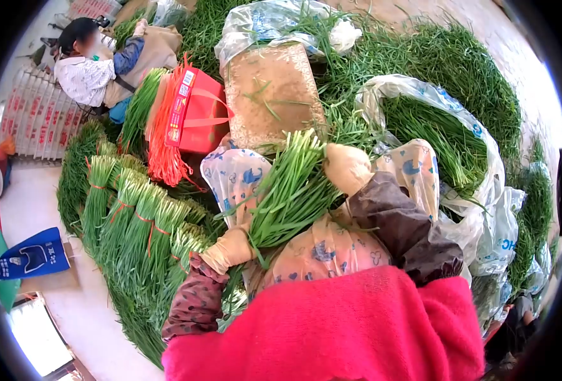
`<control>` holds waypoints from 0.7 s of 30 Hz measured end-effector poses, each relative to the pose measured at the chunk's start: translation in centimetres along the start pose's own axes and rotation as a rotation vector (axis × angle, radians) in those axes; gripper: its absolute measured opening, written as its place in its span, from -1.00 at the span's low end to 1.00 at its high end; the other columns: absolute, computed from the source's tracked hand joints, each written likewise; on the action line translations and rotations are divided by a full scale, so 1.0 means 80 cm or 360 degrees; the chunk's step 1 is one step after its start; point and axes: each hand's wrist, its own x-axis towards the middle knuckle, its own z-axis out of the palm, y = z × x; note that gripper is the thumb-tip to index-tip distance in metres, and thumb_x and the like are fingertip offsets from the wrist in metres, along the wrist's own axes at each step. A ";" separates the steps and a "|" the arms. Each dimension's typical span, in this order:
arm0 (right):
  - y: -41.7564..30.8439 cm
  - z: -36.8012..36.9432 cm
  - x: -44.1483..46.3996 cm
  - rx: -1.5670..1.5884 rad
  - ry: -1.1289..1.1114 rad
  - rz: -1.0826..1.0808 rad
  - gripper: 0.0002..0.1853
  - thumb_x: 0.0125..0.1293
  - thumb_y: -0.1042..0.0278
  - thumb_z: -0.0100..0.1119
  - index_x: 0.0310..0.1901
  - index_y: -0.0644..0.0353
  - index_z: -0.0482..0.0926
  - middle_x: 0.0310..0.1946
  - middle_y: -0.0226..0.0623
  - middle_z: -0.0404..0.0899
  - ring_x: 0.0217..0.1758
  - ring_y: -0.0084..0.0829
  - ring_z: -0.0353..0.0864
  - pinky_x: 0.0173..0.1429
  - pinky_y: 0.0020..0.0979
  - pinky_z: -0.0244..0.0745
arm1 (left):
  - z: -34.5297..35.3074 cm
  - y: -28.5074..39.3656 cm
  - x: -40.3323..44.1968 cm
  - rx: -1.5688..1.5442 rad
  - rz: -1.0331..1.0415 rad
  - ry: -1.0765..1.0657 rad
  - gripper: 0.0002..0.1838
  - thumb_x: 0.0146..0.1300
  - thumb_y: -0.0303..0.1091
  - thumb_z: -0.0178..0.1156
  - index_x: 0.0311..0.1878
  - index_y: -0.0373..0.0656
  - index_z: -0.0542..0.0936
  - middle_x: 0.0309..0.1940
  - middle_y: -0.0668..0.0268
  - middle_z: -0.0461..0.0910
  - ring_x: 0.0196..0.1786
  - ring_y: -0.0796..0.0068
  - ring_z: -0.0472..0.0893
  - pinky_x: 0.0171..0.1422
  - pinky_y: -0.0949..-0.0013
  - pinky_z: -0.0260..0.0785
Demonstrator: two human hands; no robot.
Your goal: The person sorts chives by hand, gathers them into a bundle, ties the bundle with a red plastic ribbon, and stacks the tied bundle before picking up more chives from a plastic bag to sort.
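Observation:
A loose bundle of green stalks (294, 190) lies slantwise over my lap, its pale cut ends pointing up and away from me. My left hand (228, 249), in a pale glove, is closed round the leafy lower end of the bundle. At the upper right side of the bundle, my right hand (346, 167), also gloved, is closed against the stalks near their pale ends. The fingers of both hands are partly hidden by the leaves. Just beyond the bundle is a worn brown board (271, 89) with a few loose leaves on it.
Tied bundles (142, 206) are stacked at the left. A red bag (205, 117) with red ties (167, 136) stands left of the board. An open plastic bag (484, 146) holds stalks at the right, beside a large heap of greens (465, 70). Another person (87, 76) sits at the upper left.

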 end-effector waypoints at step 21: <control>-0.056 -0.048 -0.041 -0.0377 0.0829 -0.0762 -0.52 0.00 0.01 0.39 -0.21 0.28 0.60 0.15 -0.13 0.42 0.29 -0.11 0.32 0.26 -0.02 0.24 | -0.004 0.008 -0.020 -0.0489 -0.0492 -0.0028 -0.52 0.06 -0.45 0.26 0.13 -0.16 0.55 -0.05 0.20 0.65 -0.04 0.36 0.64 0.12 0.38 0.45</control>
